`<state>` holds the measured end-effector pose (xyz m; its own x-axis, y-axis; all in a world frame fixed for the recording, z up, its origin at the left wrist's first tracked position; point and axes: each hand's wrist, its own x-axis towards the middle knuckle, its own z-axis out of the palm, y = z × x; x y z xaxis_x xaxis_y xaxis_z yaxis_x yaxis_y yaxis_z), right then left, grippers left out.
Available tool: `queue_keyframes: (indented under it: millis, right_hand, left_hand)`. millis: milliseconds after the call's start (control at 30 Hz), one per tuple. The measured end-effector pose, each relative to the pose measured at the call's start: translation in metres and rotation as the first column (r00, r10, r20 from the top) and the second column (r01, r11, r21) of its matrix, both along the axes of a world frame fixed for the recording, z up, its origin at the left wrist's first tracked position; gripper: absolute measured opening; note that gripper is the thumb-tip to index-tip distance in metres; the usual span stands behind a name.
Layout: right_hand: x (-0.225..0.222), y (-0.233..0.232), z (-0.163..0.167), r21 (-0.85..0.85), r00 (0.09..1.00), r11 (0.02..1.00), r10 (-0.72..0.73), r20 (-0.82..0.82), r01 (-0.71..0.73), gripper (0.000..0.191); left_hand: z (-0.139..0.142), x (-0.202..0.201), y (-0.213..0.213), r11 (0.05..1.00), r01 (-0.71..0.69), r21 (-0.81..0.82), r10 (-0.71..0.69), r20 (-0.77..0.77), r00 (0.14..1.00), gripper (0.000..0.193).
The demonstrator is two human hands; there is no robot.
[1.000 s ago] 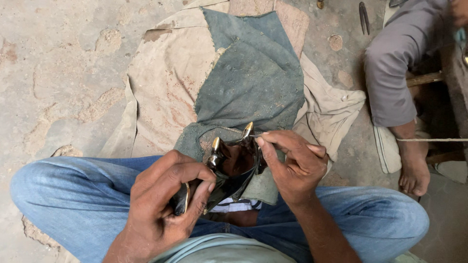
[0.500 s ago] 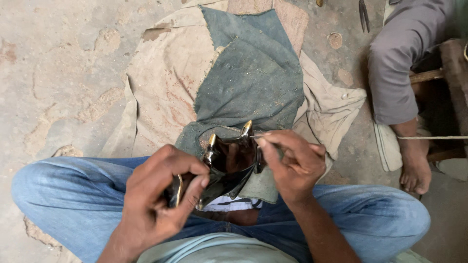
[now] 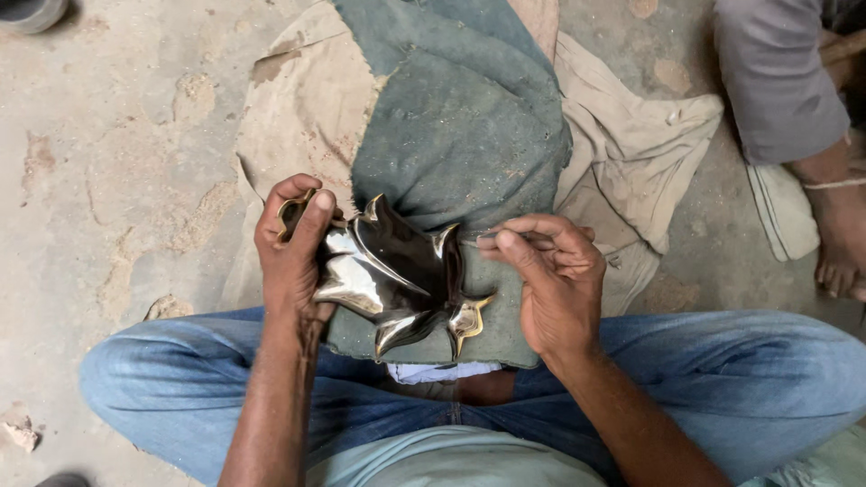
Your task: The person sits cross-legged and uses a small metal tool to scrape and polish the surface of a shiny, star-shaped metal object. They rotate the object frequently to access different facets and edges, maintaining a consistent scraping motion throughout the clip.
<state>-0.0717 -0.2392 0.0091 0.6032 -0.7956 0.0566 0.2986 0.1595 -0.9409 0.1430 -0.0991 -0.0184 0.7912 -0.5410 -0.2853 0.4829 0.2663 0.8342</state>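
Our left hand [image 3: 293,248] is clenched round one end of a shiny brass leaf-shaped metal piece [image 3: 397,275], which spreads out from that grasp across a grey-green cloth [image 3: 460,135] on our lap. Just beyond the piece's far tips, our right hand [image 3: 550,280] pinches a thin metal tool [image 3: 487,241], its tip near the brass edge. Past both hands lies a tan cloth [image 3: 307,108].

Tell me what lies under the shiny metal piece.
The metal piece rests on a grey-green cloth spread over a tan cloth. The left hand grips its left edge. What lies beneath the cloths there is covered.
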Motion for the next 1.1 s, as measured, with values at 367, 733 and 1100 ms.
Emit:
queue_keyframes:
  millis: [367, 733, 1100]
  right_hand:
    - [-0.008, 0.012, 0.027, -0.481, 0.904, 0.877, -0.2, -0.379, -0.008, 0.022]
    - [-0.013, 0.02, 0.041, -0.661, 0.915, 0.747, -0.218, -0.341, -0.068, 0.022]
    - [-0.001, 0.022, 0.057, -0.708, 0.898, 0.694, -0.223, -0.38, -0.128, 0.02]
  left_hand:
    - [0.028, 0.006, 0.014, 0.977, 0.154, -0.15, -0.161, -0.033, 0.986, 0.019]
    - [0.076, -0.017, 0.002, 0.977, 0.133, 0.169, -0.189, 0.373, 0.908, 0.014]
    - [0.084, -0.019, -0.007, 0.971, 0.1, 0.215, -0.188, 0.439, 0.879, 0.019]
